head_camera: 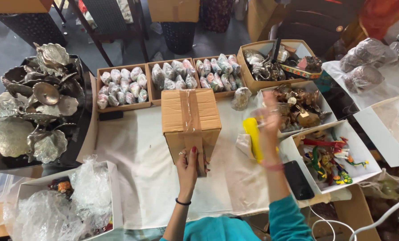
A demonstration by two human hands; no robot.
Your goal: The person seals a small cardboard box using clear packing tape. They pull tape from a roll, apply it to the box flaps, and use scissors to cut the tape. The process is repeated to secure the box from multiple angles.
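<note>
Left hand [188,164] flat against taped cardboard box [190,117], steadying it on bench [141,174]; right hand [267,121] blurred, grip unclear, near yellow tape dispenser [253,136].

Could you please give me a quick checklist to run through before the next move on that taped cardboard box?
1. Left hand steadies the cardboard box: ok, its palm and fingers press the near face.
2. Tape on the box: ok on top, a strip runs along the middle and down the near face; the far side is hidden.
3. Right hand free: cannot tell, it is blurred in motion above the yellow tool.
4. Box sits flat on the white cloth: ok.
5. Black phone out of the way: not ok, it lies close beside the right forearm, near the table edge.
</note>
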